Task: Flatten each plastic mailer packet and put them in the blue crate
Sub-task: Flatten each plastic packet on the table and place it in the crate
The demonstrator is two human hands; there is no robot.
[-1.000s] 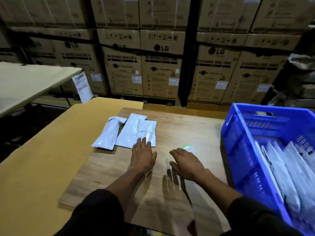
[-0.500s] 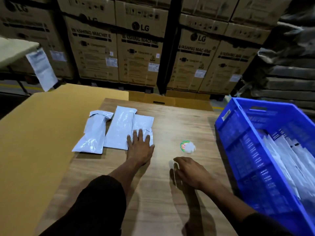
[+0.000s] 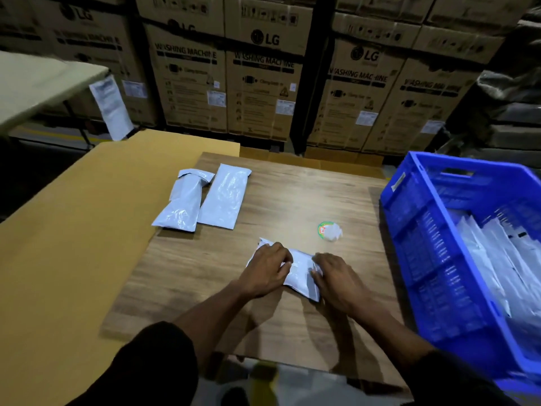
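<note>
On the wooden board point(image 3: 205, 282), three mailers: both hands' fingers pinch one point(image 3: 300, 272).

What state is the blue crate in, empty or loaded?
Loaded: the blue crate already holds a row of white packets leaning inside.

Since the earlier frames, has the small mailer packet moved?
Yes. The small mailer packet has left the two other packets and come toward the person, now below the round sticker, under both hands.
</note>
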